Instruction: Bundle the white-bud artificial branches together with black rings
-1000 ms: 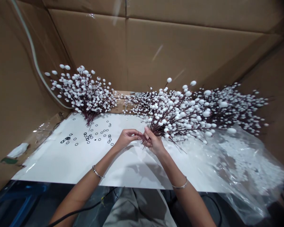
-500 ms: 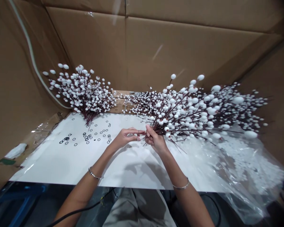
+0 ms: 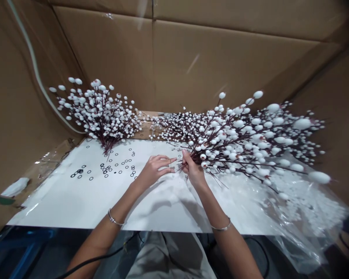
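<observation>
My right hand (image 3: pixel 193 170) is closed round the dark stems of a bunch of white-berry sprays (image 3: pixel 235 139), whose heads fan out to the right. The stem ends point left out of the fist. Just left of them, my left hand (image 3: pixel 157 169) has a thin ring (image 3: pixel 171 166) stretched between its spread fingertips. Several small black rings (image 3: pixel 104 168) lie scattered on the white board (image 3: pixel 84 205) to the left.
Another white-berry bunch (image 3: pixel 100 112) rests at the back left, and more sprays (image 3: pixel 177 124) lie along the back. Clear plastic bags (image 3: pixel 305 205) cover the right side. Cardboard walls (image 3: pixel 168 58) stand round the board, with a pale cable (image 3: pixel 35 66) at left.
My left hand's fingers have spread apart, stretching the ring, and sit slightly farther from the stems. The held bunch has shifted a little to the right and fans out wider.
</observation>
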The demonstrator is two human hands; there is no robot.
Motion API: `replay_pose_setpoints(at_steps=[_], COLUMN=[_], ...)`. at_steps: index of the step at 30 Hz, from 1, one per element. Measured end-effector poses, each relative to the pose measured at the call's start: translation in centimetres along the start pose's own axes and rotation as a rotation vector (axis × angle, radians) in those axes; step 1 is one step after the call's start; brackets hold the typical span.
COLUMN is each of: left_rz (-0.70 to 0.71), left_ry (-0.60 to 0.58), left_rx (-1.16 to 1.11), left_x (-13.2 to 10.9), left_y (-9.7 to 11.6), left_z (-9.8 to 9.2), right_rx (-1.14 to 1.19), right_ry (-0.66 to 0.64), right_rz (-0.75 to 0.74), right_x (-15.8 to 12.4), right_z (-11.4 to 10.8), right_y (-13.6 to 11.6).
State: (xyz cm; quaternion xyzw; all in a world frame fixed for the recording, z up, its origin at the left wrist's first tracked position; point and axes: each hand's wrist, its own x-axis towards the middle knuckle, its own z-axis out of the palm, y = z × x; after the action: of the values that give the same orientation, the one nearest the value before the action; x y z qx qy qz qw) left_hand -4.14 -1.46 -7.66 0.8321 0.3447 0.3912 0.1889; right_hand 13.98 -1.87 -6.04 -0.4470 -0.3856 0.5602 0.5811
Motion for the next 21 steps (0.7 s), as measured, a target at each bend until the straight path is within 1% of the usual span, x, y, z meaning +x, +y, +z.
replay_pose_setpoints(at_steps=[3, 9, 15, 21], left_rz=[0.016, -0.047, -0.078, -0.087], left_ry=[0.012, 0.051, 0.073, 0.131], left_rx=[0.054, 0.090, 0.046, 0.030], left_x=[0.0, -0.2, -0.4, -0.4], left_y=[0.3, 0.6, 0.8, 0.5], left_z=[0.2, 0.6, 1.0, 1.3], right_rx=[-0.013, -0.011, 0.029, 0.075], right_ry=[0.030, 0.042, 0.002, -0.025], right_rz=[0.003, 0.013, -0.004, -0.010], right_x=[-0.1, 0.0, 0.1, 0.0], right_z=[0.0, -0.1, 0.0, 0.1], right_y=[0.1, 0.2, 0.3, 0.2])
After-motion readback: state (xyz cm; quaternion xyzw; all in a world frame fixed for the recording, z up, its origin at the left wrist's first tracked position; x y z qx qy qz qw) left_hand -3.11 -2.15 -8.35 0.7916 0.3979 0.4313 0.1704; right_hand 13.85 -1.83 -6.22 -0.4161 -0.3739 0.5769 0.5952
